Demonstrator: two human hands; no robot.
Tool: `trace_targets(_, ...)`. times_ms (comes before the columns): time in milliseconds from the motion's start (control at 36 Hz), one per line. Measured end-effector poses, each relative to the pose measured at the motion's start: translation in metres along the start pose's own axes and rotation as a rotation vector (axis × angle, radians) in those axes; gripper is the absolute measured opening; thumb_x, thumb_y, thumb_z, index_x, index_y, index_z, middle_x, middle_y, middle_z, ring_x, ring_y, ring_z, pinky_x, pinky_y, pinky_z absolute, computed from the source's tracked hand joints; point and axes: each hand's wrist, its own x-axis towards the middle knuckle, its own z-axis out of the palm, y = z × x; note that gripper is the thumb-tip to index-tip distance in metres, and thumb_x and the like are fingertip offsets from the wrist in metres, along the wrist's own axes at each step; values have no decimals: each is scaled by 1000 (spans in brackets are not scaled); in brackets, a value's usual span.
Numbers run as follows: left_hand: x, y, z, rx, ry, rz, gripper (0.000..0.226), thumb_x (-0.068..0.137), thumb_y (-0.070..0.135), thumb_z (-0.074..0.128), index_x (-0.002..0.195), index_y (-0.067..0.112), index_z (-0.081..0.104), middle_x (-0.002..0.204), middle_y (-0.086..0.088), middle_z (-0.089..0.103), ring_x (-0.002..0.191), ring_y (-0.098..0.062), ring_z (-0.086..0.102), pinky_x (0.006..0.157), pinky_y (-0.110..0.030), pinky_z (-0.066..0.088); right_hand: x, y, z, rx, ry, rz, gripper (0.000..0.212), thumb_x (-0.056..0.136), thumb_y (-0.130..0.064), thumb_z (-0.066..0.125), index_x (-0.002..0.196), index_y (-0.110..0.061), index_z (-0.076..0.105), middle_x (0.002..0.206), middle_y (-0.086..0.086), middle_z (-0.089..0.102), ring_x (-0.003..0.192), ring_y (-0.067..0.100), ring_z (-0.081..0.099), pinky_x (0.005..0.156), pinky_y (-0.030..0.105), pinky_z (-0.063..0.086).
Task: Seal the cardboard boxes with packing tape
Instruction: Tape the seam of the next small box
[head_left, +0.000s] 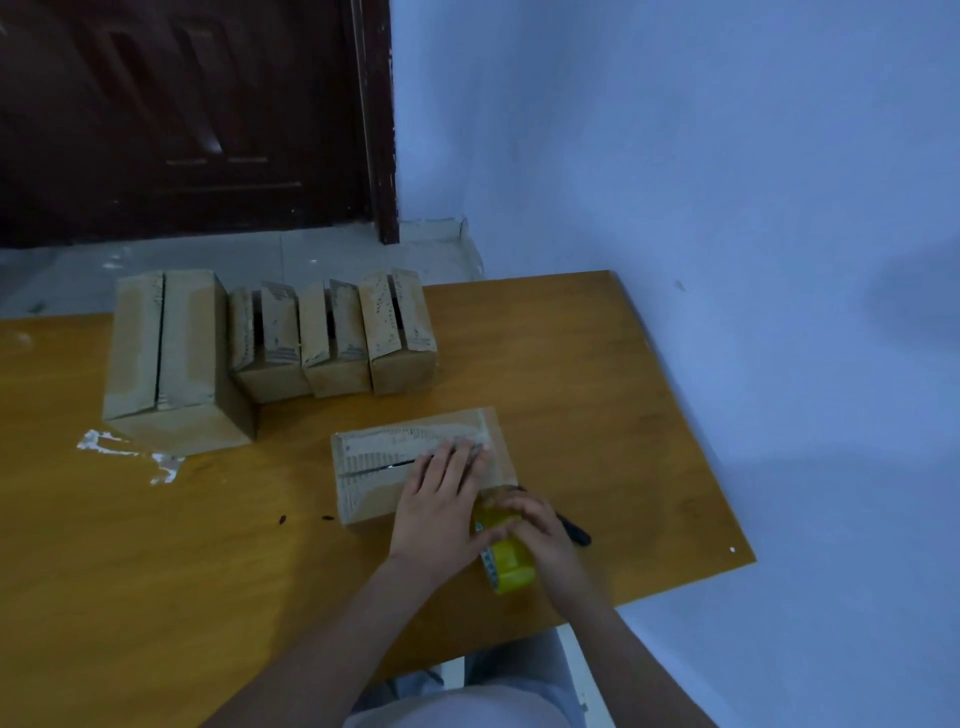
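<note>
Five cardboard boxes sit on the wooden bench (156, 545). Four stand in a row at the far side: one large box (166, 358) on the left, then three smaller boxes (332, 338) side by side, all with their top flaps meeting at an open slit. The fifth box (374, 478) lies apart, nearer the person, flaps closed with a dark gap along the seam. The left hand (441, 499) lies flat on this box, its fingers (457, 457) straight and pressing down near the box's right end. Just beside it, the right hand (540, 525) curls its fingers round one yellow tape roll (511, 564), held at the box's near right corner. One dark object (574, 530), perhaps a pen or cutter, lies partly hidden behind the right hand. White scraps (130, 452) cling to the bench by the large box.
</note>
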Motion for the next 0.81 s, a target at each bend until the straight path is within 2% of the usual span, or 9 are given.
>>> trace_targets(56,-1,0,0,-2,29,2,89,74,74,33,141,16,42,138,-8,50,131,-25,34,111,-41,18,2,1,1,-12,26,2,18,93,-2,52,107,0,63,118,11,49,104,2,55,86,16,47)
trace_targets(111,0,2,-2,-56,76,-26,82,76,72,37,137,19,49,134,-4,53,127,-23,37,109,-39,23,1,-1,1,-14,25,-24,17,93,-8,55,106,-3,66,117,11,51,110,12,54,93,21,46)
trace_targets(222,10,3,-7,-152,127,-125,60,83,64,38,120,26,65,120,5,59,111,-19,48,96,-37,43,-5,-8,1,3,15,-29,15,92,-12,57,97,-23,67,108,0,54,106,8,53,90,17,43)
trace_targets(333,10,3,3,-123,171,-105,56,86,59,35,117,24,67,115,2,62,108,-19,47,90,-38,45,-9,-12,5,-82,49,-82,17,91,-18,61,88,-33,66,101,-11,55,109,11,51,96,27,41)
trace_targets(417,11,1,5,-102,187,-95,57,87,57,34,116,22,68,113,0,64,107,-20,48,88,-39,48,-11,-14,7,-166,67,-98,23,90,-17,62,78,-37,63,99,-14,52,106,11,50,92,22,39)
trace_targets(528,15,0,4,-81,209,-75,56,86,53,35,115,19,69,112,-2,65,105,-21,50,89,-39,44,-20,-11,11,-198,40,-87,42,88,-20,65,66,-55,64,108,-9,49,108,12,53,91,22,45)
trace_targets(611,14,-3,9,-53,267,-18,55,88,51,36,116,15,68,111,-5,65,106,-23,49,90,-39,37,-24,-12,6,-113,117,-71,30,87,-24,67,73,-51,70,109,-8,54,107,10,55,92,25,46)
trace_targets(694,15,-7,11,-40,279,21,55,88,49,37,116,14,68,111,-6,66,107,-24,47,91,-39,37,-21,-15,-5,-80,212,-76,26,86,-24,67,79,-48,70,97,-8,59,102,11,57,94,29,43)
trace_targets(806,14,-15,10,-32,279,137,50,86,44,42,122,15,61,117,-6,61,110,-25,48,93,-40,40,-14,-20,-22,-99,291,-58,14,87,-16,66,90,-28,73,89,-8,57,89,10,57,88,28,44)
